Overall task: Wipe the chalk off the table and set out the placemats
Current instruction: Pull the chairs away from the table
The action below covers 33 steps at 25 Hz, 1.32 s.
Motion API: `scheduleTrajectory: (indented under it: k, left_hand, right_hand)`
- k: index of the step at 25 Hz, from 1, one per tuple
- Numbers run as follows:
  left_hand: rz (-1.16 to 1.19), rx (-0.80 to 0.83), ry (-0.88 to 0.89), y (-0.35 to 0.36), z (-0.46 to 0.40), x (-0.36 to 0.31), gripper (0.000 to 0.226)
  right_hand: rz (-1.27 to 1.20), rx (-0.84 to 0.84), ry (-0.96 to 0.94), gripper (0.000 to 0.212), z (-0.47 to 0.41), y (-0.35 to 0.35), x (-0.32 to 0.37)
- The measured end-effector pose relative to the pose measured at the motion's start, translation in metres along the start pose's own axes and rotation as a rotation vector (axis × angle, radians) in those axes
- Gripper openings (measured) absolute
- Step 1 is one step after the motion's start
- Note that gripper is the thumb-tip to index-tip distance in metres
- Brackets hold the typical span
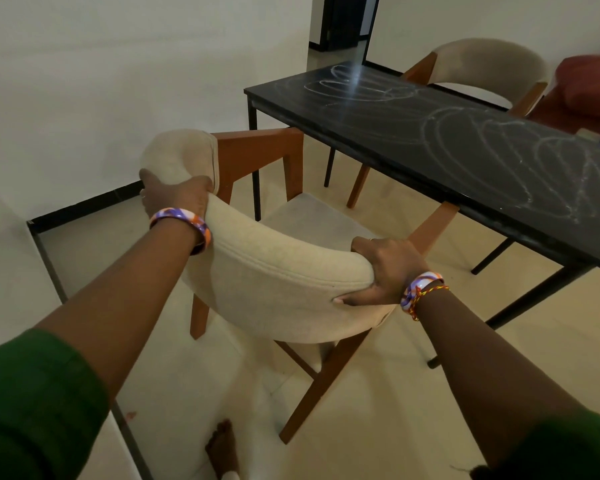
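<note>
— Pale tiles and white walls; the black worktop point(430, 133) stands to the right, chalk point(482, 140) loops all over it, nothing wiped. I see no placemats.

— Why the chair point(274, 271)?

— My guess: I'm clearing room along the worktop's edge. My left hand point(175, 195) and right hand point(385, 271) each clamp its padded backrest, one per end, for balance.

Near chair point(274, 271) left of table point(430, 140), far chair point(489, 67) behind it
</note>
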<state>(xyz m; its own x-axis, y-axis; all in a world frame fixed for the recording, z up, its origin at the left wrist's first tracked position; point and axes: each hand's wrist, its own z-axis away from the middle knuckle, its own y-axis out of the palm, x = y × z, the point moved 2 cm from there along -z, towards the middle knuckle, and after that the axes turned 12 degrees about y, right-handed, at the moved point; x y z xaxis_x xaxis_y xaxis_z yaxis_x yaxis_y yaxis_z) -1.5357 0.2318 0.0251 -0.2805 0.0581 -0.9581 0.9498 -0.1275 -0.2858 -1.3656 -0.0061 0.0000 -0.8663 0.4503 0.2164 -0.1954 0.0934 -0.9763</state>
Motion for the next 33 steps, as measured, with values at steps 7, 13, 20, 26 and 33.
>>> scheduleTrajectory:
  k: [7,13,20,26,33]
  left_hand:
    - [-0.004,-0.026,-0.007,0.010,-0.009,-0.003,0.086]
    - [-0.044,-0.024,0.008,0.010,-0.008,-0.009,0.076]
    - [0.041,0.062,-0.058,0.011,-0.009,-0.009,0.086]
    - [-0.009,0.028,0.005,0.012,-0.016,-0.007,0.079]
    - [0.059,0.033,-0.011,0.031,0.001,-0.013,0.054]
  right_hand:
    - [-0.017,-0.114,0.003,0.099,-0.007,0.008,-0.006]
    - [-0.045,-0.155,0.039,0.088,0.000,0.014,0.000]
    - [-0.010,-0.215,0.013,0.095,0.009,0.014,-0.002]
    - [-0.031,-0.233,-0.005,0.093,0.004,0.017,-0.008]
    - [-0.047,-0.246,0.006,0.104,-0.002,0.011,-0.032]
